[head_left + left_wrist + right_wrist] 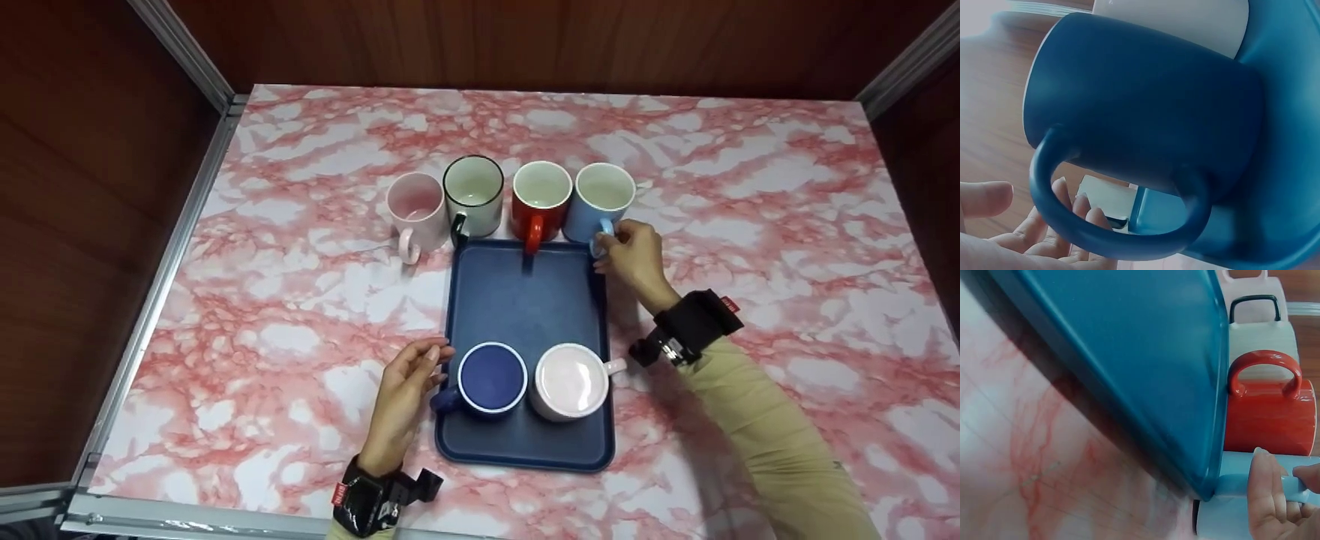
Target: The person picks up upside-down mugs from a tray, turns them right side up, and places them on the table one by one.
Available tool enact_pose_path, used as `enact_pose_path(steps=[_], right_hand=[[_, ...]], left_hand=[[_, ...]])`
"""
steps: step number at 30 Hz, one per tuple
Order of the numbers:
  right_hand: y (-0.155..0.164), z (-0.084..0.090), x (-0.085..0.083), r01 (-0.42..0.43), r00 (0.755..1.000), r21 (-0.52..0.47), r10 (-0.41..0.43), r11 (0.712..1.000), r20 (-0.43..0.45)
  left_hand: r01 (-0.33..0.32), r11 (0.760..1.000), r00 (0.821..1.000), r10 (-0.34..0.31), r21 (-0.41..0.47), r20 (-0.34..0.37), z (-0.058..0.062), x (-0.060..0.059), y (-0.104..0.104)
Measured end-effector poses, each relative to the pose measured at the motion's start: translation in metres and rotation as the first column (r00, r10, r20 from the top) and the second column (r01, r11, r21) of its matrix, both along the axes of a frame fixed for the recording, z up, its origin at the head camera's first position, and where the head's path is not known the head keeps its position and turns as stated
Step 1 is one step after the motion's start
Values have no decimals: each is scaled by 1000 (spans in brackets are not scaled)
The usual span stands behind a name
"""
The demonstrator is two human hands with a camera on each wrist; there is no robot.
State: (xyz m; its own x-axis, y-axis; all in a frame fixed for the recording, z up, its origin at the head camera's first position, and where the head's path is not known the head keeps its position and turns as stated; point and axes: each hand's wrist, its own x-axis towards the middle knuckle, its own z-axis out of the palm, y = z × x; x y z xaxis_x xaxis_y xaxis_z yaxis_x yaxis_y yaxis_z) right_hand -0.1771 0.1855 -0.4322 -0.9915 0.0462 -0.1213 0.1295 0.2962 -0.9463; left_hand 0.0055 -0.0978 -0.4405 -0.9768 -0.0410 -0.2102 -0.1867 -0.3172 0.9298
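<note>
At the far right corner of the dark blue tray [525, 300], my right hand [634, 255] grips the handle of a light blue mug [585, 216]. In the right wrist view the fingers and thumb pinch that handle [1294, 490] from both sides. My left hand [401, 397] is beside the tray's left edge, next to a dark blue mug [492, 379] that stands upright on the tray. Its fingers are relaxed, holding nothing, and show behind the mug's handle [1123, 242] in the left wrist view. A pale pink mug [571, 382] stands right of the dark blue one, handle pointing right.
Left of the light blue mug, a red mug [541, 217], a white mug with black rim and handle [484, 217] and a pink mug [424, 229] stand in a row along the tray's far edge. Wooden panels [525, 45] border the pink marbled table [300, 300].
</note>
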Motion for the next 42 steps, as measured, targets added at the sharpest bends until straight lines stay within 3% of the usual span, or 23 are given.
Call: enact_pose_path(steps=[12,14,15,16,19,21,22,23,25,33,37,42], right_hand=[[1,0,2,-68,997,4,68,998,-38],[2,-1,3,-83,996,8,83,997,-45],[2,-1,3,-87,995,9,87,996,-48],[2,-1,4,-92,994,12,92,996,-51],[3,-1,9,-104,992,-1,104,995,-66],[4,-1,13,-110,991,-18,108,994,-85],[5,-1,15,-115,989,-27,112,993,-96],[6,-1,17,-118,988,-35,114,992,-108],[9,-2,22,-119,985,-35,114,992,-128],[21,3,47,-52,968,113,77,992,-237],[26,7,68,-116,962,73,130,991,-239],[32,9,92,-228,951,106,245,968,-188]], left_hand=[[0,1000,996,2,-20,91,5,-3,6],[1,1000,996,1,-28,85,4,-2,6],[7,1000,999,-7,-12,49,-11,-4,4],[15,1000,999,-14,-19,35,-14,-4,3],[18,999,1000,-18,-34,2,-15,-5,1],[20,999,1000,-20,-33,-12,-12,-5,1],[16,999,1000,-16,-51,14,3,-3,3],[12,999,1000,-11,-51,19,7,-3,4],[18,998,1000,-17,-53,22,10,-3,4],[49,995,998,-47,-86,29,13,-7,10],[61,992,998,-61,-112,0,16,-9,13],[61,990,998,-64,-129,-19,19,-12,15]])
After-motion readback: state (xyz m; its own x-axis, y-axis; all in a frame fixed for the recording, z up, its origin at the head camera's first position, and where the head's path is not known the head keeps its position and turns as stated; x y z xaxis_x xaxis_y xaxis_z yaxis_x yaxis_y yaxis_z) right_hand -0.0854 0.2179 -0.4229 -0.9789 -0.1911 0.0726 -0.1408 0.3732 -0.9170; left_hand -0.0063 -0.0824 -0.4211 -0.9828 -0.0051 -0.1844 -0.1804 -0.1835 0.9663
